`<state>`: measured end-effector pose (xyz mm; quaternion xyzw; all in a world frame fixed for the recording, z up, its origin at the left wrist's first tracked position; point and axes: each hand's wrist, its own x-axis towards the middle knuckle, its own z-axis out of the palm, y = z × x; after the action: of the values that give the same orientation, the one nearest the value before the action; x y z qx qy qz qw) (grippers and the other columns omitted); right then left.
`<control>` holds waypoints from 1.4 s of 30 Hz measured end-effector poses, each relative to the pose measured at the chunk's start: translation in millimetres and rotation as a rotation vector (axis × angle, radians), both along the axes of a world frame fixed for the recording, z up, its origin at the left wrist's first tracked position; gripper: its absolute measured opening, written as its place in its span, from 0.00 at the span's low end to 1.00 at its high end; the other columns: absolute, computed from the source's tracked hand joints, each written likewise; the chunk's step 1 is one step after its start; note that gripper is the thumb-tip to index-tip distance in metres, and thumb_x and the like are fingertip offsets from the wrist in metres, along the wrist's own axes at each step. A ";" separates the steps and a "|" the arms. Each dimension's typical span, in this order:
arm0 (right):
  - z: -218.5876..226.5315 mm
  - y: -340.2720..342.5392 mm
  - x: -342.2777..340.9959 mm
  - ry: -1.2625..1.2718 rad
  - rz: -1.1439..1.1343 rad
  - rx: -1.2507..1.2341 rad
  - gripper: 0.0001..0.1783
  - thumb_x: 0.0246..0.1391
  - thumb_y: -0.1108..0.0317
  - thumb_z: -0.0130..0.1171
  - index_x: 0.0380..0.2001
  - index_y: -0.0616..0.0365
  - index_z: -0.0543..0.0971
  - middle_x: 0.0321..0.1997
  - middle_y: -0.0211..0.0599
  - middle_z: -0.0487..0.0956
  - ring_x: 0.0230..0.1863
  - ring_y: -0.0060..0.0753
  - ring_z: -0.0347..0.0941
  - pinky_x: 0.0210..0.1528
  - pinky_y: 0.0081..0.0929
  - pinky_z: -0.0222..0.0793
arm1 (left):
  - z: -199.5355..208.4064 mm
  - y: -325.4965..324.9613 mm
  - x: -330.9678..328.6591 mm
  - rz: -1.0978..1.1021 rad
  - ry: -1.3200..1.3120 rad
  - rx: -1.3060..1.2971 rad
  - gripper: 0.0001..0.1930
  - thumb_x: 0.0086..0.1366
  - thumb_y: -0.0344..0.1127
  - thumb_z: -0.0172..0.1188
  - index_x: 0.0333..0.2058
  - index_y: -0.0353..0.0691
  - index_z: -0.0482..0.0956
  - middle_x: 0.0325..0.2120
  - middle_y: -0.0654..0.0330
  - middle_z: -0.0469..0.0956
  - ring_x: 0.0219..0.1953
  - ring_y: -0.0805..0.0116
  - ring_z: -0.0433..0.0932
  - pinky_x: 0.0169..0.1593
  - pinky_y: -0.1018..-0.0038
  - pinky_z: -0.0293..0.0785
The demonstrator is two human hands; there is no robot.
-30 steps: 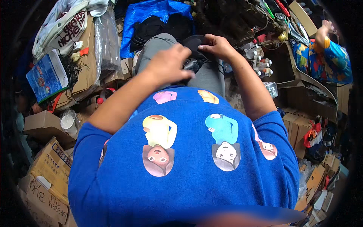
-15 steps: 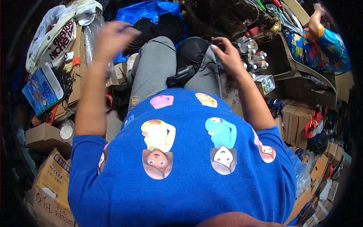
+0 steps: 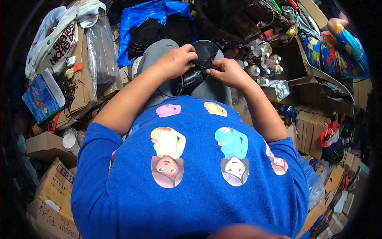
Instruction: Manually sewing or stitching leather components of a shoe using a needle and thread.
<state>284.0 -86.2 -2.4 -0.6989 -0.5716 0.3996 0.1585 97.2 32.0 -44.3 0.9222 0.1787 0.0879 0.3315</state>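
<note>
Both of my hands meet over my lap, at a black cord [image 3: 182,84] and a dark, glossy oblong device [image 3: 193,77] lying between my thighs. My left hand [image 3: 178,63] is closed with its fingers curled, and the thin cord hangs down beside it. My right hand [image 3: 230,73] pinches thumb to fingertips on dark cord at the device's right end. What exactly lies inside the pinches is partly hidden. A round black piece [image 3: 206,49] rests on my right knee, just beyond the hands.
Black coiled material [image 3: 159,34] lies on a blue plastic sheet [image 3: 126,44] ahead of my knees. Several small white-capped bottles [image 3: 266,59] stand at the right. Cardboard boxes [image 3: 49,145] and a white bag [image 3: 53,44] crowd the left. Another person's sleeve [image 3: 350,49] shows far right.
My left hand has swung down and right from beyond my left knee to my lap. My right hand has come inward and down toward it, onto the cord by the device.
</note>
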 end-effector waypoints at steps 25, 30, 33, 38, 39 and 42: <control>14.3 -31.9 18.2 0.282 -0.116 0.159 0.14 0.51 0.67 0.58 0.19 0.65 0.69 0.20 0.29 0.64 0.24 0.20 0.59 0.26 0.24 0.58 | -35.8 3.5 43.7 0.058 -0.187 -0.233 0.20 0.54 0.38 0.62 0.47 0.45 0.75 0.52 0.52 0.65 0.55 0.54 0.65 0.58 0.65 0.63; 6.8 -27.1 15.5 0.003 -0.050 0.307 0.09 0.49 0.66 0.61 0.33 0.58 0.79 0.25 0.37 0.71 0.28 0.30 0.70 0.31 0.26 0.65 | -15.4 38.0 44.7 -0.084 -0.012 -0.149 0.15 0.51 0.41 0.65 0.40 0.49 0.80 0.41 0.56 0.73 0.46 0.57 0.72 0.50 0.67 0.68; 5.7 -20.1 13.7 -0.128 0.014 0.265 0.12 0.46 0.69 0.60 0.36 0.51 0.81 0.27 0.42 0.73 0.31 0.43 0.73 0.34 0.34 0.69 | -2.3 40.2 49.5 -0.115 0.032 -0.203 0.14 0.52 0.35 0.64 0.39 0.44 0.80 0.37 0.56 0.73 0.44 0.60 0.73 0.49 0.70 0.68; 7.4 -13.1 10.9 -0.285 0.079 0.269 0.11 0.44 0.69 0.58 0.34 0.50 0.83 0.27 0.44 0.75 0.32 0.47 0.74 0.36 0.37 0.70 | 0.8 46.2 47.8 -0.227 0.087 -0.420 0.13 0.52 0.31 0.62 0.39 0.43 0.80 0.34 0.56 0.73 0.42 0.62 0.73 0.49 0.71 0.68; 8.6 -12.5 10.7 -0.302 0.079 0.268 0.11 0.44 0.69 0.58 0.33 0.51 0.83 0.27 0.44 0.75 0.32 0.47 0.74 0.36 0.37 0.70 | 1.7 46.3 47.9 -0.228 0.084 -0.422 0.13 0.52 0.31 0.62 0.39 0.43 0.80 0.34 0.56 0.73 0.42 0.62 0.73 0.49 0.71 0.68; 12.8 -10.2 8.1 -0.331 0.085 0.262 0.10 0.43 0.69 0.57 0.31 0.52 0.83 0.27 0.44 0.76 0.32 0.47 0.75 0.37 0.37 0.71 | 3.0 46.3 47.5 -0.263 0.107 -0.462 0.15 0.52 0.30 0.61 0.41 0.44 0.81 0.34 0.56 0.73 0.42 0.61 0.73 0.49 0.71 0.67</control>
<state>292.1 -96.4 10.4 -0.7036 -0.6659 0.2081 0.1352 144.7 78.3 -41.4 0.8407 0.0900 -0.0479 0.5319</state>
